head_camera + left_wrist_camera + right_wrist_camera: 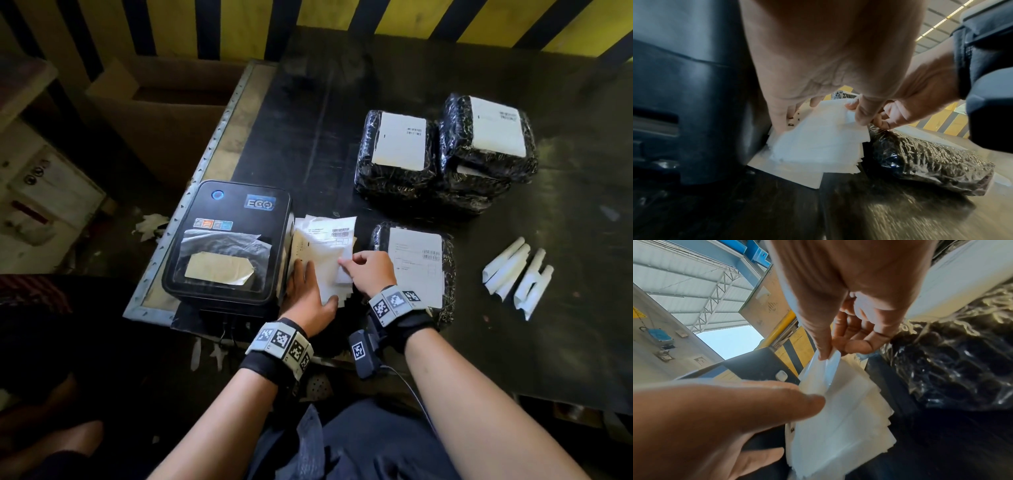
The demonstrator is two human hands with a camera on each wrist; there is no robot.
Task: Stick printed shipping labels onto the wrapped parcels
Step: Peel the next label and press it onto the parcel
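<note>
A loose stack of white labels [325,246] [818,146] [838,426] leans beside the black label printer [226,240]. My left hand [318,284] [820,113] presses on the stack with straight fingers and a spread thumb. My right hand [346,265] [836,352] pinches a corner of the top label [830,368] between thumb and forefinger and lifts it slightly. Just right of the stack lies a black-wrapped parcel [445,274] [931,159] that carries a label. Farther back, more labelled parcels [394,178] [486,161] sit in a group.
Several curled white backing strips [517,274] lie on the dark table [308,120] to the right. An open cardboard box [164,113] stands off the table's left edge. A yellow and black striped barrier [411,17] runs behind.
</note>
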